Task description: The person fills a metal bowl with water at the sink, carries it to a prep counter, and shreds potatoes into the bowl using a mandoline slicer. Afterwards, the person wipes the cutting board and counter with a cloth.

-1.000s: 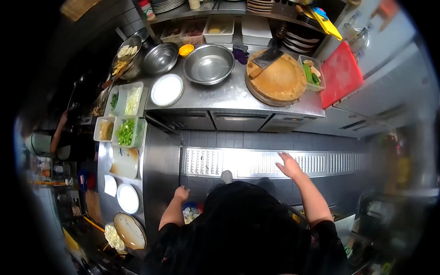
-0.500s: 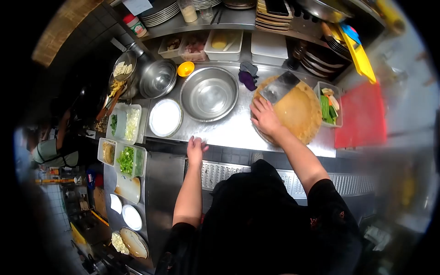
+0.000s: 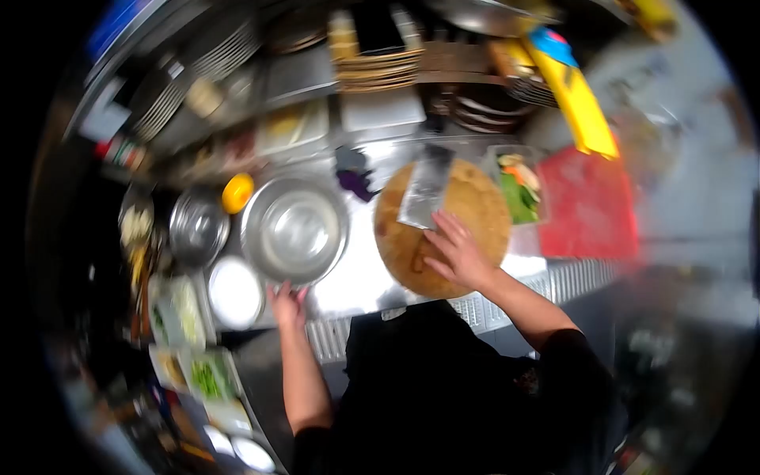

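While the left hand [image 3: 287,307] meets the bowl [image 3: 291,228], the right hand [image 3: 461,255] spreads over the board [image 3: 483,210]

From my end of the link, I see the right hand palm-down above the near half of the round board, its fingers splayed and loose. Their tips come right up to the lower end of the cleaver [image 3: 427,186], whose blade slants across the board's upper left. I can't make out the cleaver's handle, nor whether the fingers press on it.

I find the left hand at the near rim of the metal bowl, fingers partly bent; the blur keeps me from telling whether they grasp it or only rest there.

On the steel surface [image 3: 348,291], I see a white plate [image 3: 235,293] left of that hand and a yellow cup [image 3: 237,193] beyond. A dark cloth [image 3: 355,174] lies between bowl and board. Vegetables [image 3: 519,198] and a red board [image 3: 590,207] are to the right.
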### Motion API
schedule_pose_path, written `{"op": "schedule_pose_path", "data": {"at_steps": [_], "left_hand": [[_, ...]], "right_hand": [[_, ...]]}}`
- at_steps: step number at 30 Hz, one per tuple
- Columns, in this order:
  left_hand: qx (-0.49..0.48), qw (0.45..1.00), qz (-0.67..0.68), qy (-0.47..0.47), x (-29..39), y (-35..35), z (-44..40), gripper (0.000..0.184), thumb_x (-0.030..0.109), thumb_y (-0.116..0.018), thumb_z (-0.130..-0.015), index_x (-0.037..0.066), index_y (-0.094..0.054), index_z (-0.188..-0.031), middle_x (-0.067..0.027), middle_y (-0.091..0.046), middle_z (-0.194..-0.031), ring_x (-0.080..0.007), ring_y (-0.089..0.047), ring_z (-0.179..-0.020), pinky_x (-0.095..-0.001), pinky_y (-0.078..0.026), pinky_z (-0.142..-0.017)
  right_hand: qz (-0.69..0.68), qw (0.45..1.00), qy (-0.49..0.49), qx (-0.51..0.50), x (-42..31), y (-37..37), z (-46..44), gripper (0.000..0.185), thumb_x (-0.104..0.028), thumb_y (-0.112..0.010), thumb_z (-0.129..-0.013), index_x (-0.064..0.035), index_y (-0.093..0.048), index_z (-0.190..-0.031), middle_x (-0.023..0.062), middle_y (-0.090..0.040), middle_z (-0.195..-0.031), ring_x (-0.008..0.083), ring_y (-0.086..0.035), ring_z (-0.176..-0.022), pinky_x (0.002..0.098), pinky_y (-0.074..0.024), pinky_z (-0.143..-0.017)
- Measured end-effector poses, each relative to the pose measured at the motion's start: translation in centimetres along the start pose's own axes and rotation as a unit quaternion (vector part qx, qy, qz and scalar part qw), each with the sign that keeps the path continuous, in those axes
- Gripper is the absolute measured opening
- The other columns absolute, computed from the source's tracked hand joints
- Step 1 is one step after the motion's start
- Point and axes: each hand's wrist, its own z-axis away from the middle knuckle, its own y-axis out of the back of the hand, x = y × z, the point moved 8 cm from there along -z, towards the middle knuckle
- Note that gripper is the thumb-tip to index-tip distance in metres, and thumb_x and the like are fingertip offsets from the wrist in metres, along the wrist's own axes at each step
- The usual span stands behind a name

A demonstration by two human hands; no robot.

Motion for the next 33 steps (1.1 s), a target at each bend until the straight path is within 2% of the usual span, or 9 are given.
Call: {"op": "schedule_pose_path", "data": {"at_steps": [5,9,13,18,25,28,31,32,33], "left_hand": [[-0.040,0.999,-0.029,-0.009,1.3,-0.5,-1.9,0.073,-0.001,-0.055,-0.099,0.010,-0.015,-0.160,-0.0156,-0.055,-0.124,-0.0215,-0.064,-0.082,-0.0386,-0.065,-0.067],[-0.055,0.997,-0.049,0.001,2.7,-1.1,-3.4,0.074,0.000,-0.055,-0.099,0.012,-0.013,-0.160,-0.0158,-0.053,-0.130,-0.0232,-0.065,-0.083,-0.0383,-0.065,-0.066],[-0.073,0.994,-0.085,-0.005,3.2,-1.3,-5.1,0.073,0.000,-0.055,-0.099,0.012,-0.015,-0.159,-0.0150,-0.055,-0.127,-0.0229,-0.065,-0.082,-0.0371,-0.065,-0.065],[-0.105,0.991,-0.088,-0.006,3.1,-1.9,-6.1,0.071,0.001,-0.056,-0.099,0.010,-0.018,-0.157,-0.0132,-0.058,-0.120,-0.0226,-0.065,-0.080,-0.0363,-0.065,-0.066],[-0.050,0.996,-0.080,-0.003,2.7,-2.8,-5.4,0.066,0.003,-0.058,-0.099,0.009,-0.023,-0.155,-0.0146,-0.058,-0.123,-0.0223,-0.066,-0.082,-0.0345,-0.065,-0.067],[-0.102,0.991,-0.083,0.001,2.6,-3.2,-4.7,0.071,0.008,-0.060,-0.099,0.009,-0.021,-0.158,-0.0190,-0.051,-0.138,-0.0266,-0.065,-0.102,-0.0390,-0.062,-0.083],[0.021,0.981,-0.175,-0.085,3.2,-1.5,-4.2,0.074,0.017,-0.061,-0.100,0.003,-0.018,-0.159,-0.0232,-0.041,-0.151,-0.0328,-0.054,-0.128,-0.0450,-0.049,-0.105],[0.012,0.949,-0.239,-0.207,4.3,-1.6,-3.4,0.076,0.021,-0.061,-0.100,-0.003,-0.019,-0.158,-0.0264,-0.031,-0.159,-0.0381,-0.038,-0.143,-0.0469,-0.029,-0.119],[0.019,0.916,-0.293,-0.273,5.4,-3.0,-1.1,0.075,0.020,-0.061,-0.100,-0.004,-0.020,-0.157,-0.0270,-0.031,-0.159,-0.0392,-0.036,-0.144,-0.0472,-0.027,-0.121]], "right_hand": [[0.258,0.895,-0.087,0.353,1.1,19.4,-0.9,0.049,-0.018,-0.078,-0.083,0.0002,-0.063,-0.126,0.0274,-0.045,-0.150,0.0452,-0.044,-0.139,0.0533,-0.0374,-0.114],[0.321,0.815,-0.254,0.411,9.0,31.1,-0.2,0.051,-0.030,-0.073,-0.089,0.0021,-0.064,-0.127,0.0243,-0.058,-0.138,0.0411,-0.056,-0.128,0.0517,-0.0431,-0.108],[-0.166,0.784,-0.530,0.277,19.9,31.8,1.3,0.045,-0.039,-0.067,-0.095,-0.0049,-0.066,-0.125,0.0118,-0.072,-0.115,0.0244,-0.070,-0.105,0.0388,-0.0568,-0.089],[-0.481,0.695,-0.477,0.241,23.9,28.4,0.6,0.033,-0.032,-0.071,-0.096,-0.0061,-0.067,-0.116,0.0036,-0.073,-0.108,0.0128,-0.071,-0.094,0.0278,-0.0582,-0.076],[-0.442,0.719,-0.442,0.305,24.0,27.7,1.6,0.028,-0.024,-0.069,-0.097,-0.0006,-0.068,-0.112,0.0075,-0.074,-0.104,0.0156,-0.071,-0.087,0.0294,-0.0552,-0.073],[-0.461,0.708,-0.406,0.348,21.2,27.8,2.5,0.026,-0.021,-0.066,-0.099,0.0026,-0.067,-0.110,0.0096,-0.074,-0.101,0.0173,-0.070,-0.086,0.0314,-0.0560,-0.075],[-0.465,0.719,-0.371,0.360,19.9,27.8,4.6,0.026,-0.020,-0.065,-0.100,0.0044,-0.067,-0.110,0.0101,-0.074,-0.100,0.0168,-0.070,-0.086,0.0305,-0.0554,-0.079],[-0.460,0.724,-0.366,0.361,18.7,27.8,5.6,0.026,-0.020,-0.064,-0.100,0.0045,-0.067,-0.110,0.0100,-0.074,-0.101,0.0166,-0.070,-0.087,0.0302,-0.0552,-0.080],[-0.456,0.728,-0.362,0.362,17.6,27.7,6.7,0.027,-0.020,-0.064,-0.100,0.0047,-0.067,-0.110,0.0099,-0.074,-0.101,0.0164,-0.070,-0.087,0.0299,-0.0549,-0.080]]}}
